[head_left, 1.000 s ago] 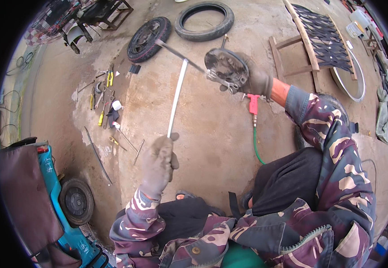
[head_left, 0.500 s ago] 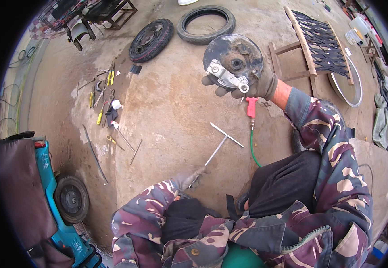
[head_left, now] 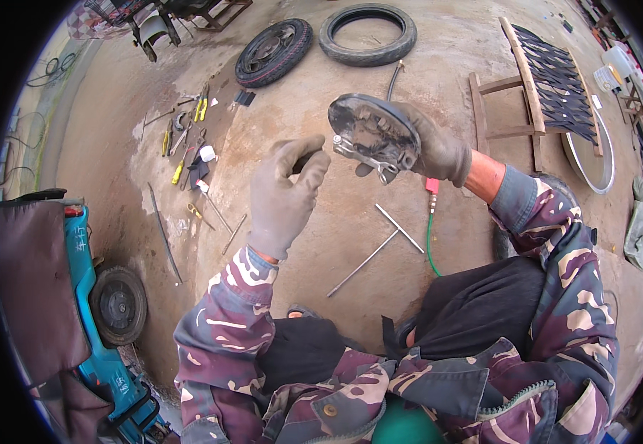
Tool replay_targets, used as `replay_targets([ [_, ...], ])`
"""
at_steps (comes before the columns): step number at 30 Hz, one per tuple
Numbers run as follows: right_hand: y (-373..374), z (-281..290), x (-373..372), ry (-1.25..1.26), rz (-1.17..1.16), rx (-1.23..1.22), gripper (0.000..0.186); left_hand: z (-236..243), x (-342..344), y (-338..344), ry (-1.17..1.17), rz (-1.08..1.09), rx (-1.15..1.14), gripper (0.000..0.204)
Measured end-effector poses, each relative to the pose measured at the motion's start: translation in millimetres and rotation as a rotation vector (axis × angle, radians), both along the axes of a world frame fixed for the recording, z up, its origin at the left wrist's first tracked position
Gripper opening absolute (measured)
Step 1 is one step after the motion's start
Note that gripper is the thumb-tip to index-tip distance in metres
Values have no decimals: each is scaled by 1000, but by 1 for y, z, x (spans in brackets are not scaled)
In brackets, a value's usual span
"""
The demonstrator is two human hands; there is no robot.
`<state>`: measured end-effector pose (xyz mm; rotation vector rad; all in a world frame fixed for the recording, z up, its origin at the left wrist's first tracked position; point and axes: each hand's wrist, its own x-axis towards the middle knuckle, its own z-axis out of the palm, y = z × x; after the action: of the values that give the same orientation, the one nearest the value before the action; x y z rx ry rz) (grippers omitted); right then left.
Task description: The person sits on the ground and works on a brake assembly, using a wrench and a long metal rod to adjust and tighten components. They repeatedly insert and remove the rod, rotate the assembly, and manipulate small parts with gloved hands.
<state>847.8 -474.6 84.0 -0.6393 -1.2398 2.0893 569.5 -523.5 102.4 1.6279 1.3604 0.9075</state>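
My right hand (head_left: pixel 443 152) in a grey glove grips a dirty dark round brake plate (head_left: pixel 373 124), tilted, with a silver lever (head_left: pixel 362 155) along its lower edge. Just left of the plate, my left hand (head_left: pixel 286 189), also gloved, is raised with curled fingers and a gap at the thumb, holding nothing that I can see. A long T-handled wrench (head_left: pixel 366 263) lies on the concrete below my hands, and a red air tool (head_left: pixel 432 189) on a green hose lies under my right hand.
Scattered hand tools (head_left: pixel 184 155) lie at the left, a wheel (head_left: pixel 273 52) and a loose tyre (head_left: pixel 367 59) at the back. A wooden webbed stool (head_left: pixel 529 89) and metal basin (head_left: pixel 599 177) stand right. A teal scooter (head_left: pixel 85 281) borders the lower left, near my legs.
The T-wrench has left my left hand and lies on the floor. My left hand has risen toward the plate, which my right hand has lowered and tilted.
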Motion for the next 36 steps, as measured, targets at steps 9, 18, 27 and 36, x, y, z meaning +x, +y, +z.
replay_targets([
  [9,-16,10,-12,-200,-16,80,69,13,7,13,142,-86,-62,29],
  [18,-15,18,-18,-145,17,-44,64,17,8,12,102,-17,-125,21],
  [27,-17,10,-14,-153,-12,-30,67,19,8,14,100,-60,-175,26],
  [36,-17,-2,-13,-148,-44,-56,85,21,7,20,99,-114,-144,26],
])
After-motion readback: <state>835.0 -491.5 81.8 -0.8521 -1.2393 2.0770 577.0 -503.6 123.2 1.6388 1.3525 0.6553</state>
